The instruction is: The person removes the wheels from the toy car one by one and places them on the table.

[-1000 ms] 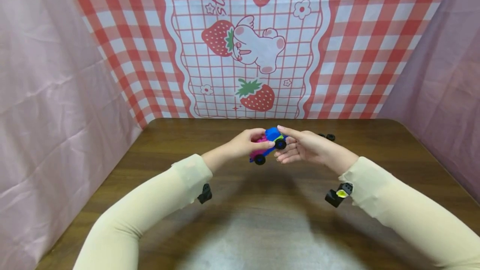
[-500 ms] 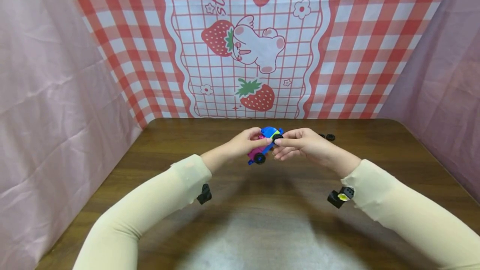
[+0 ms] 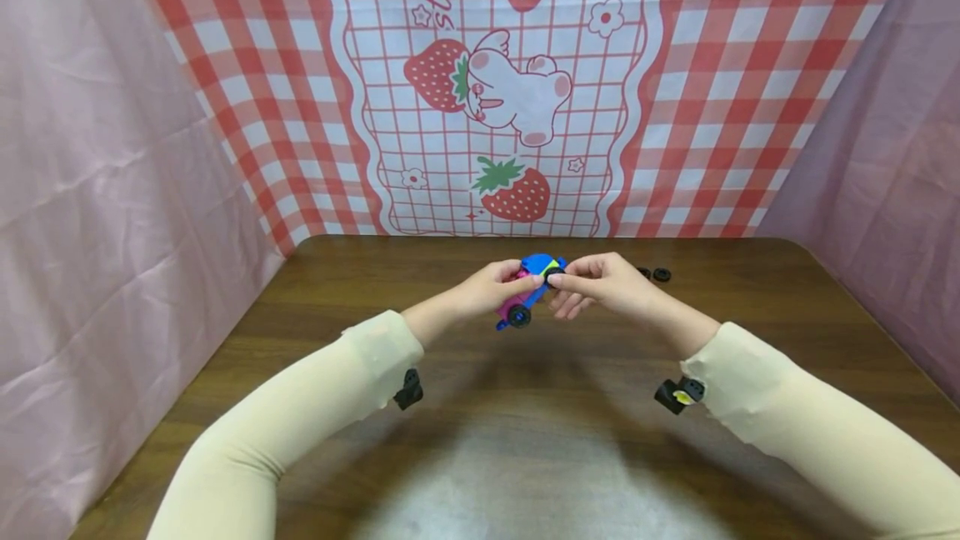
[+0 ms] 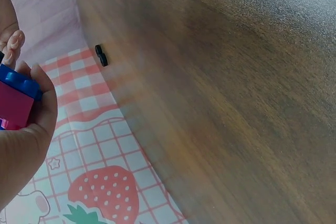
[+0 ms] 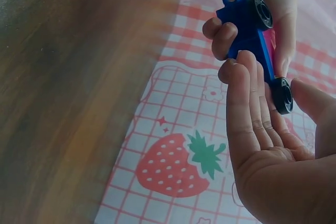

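A small toy car (image 3: 537,263), built of blue, pink and lime-green block pieces with black wheels, is held above the table. My left hand (image 3: 486,288) grips its body, thumb on the near side and fingers round the far side. My right hand (image 3: 617,285) is at the other end, its thumb on the near wheel (image 5: 282,96) there. In the right wrist view, that hand's longer fingers reach under the blue chassis (image 5: 248,40), fairly straight. Another black wheel (image 3: 519,316) shows at the lower left end. The left wrist view catches only a pink and blue part of the car.
Two loose black wheels (image 3: 661,274) lie on the brown wooden table (image 3: 375,273) near its back edge, behind the right hand. A checked strawberry cloth (image 3: 517,190) hangs at the back, with pink curtains (image 3: 112,190) on both sides.
My right thumb has come down from the blue top to the near wheel, and the right fingers have drawn in. The car has turned slightly in my left hand's grip.
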A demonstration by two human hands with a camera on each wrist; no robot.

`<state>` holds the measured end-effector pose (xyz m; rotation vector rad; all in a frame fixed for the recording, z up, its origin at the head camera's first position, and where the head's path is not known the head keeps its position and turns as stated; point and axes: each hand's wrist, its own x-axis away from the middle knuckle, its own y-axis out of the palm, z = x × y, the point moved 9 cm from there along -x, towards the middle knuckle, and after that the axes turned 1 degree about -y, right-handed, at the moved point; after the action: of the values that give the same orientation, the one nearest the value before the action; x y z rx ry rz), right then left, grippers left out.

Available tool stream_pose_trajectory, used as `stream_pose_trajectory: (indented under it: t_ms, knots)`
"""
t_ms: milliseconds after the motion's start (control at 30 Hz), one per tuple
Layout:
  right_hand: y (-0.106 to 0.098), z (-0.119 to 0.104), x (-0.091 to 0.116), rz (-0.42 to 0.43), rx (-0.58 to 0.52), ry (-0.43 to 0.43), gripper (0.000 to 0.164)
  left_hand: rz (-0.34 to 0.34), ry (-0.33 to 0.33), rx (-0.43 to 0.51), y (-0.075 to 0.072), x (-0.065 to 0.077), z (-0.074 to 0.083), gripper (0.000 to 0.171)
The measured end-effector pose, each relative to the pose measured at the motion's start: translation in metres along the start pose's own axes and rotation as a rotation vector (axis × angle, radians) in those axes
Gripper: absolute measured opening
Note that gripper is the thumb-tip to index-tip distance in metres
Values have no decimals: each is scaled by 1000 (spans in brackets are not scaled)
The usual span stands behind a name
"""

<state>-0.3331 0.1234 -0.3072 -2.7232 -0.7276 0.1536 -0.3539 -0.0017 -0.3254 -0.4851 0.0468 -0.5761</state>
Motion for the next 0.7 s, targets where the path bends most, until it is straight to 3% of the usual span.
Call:
stream_pose_trajectory:
  t_ms: [400,700]
  knots:
    - [4,1,-2,22,41,-35,40,2,52,-20,3,1,5,25]
    - [1,-3,0,172,123,-68,38,-3,24,-18,3,3,3,27]
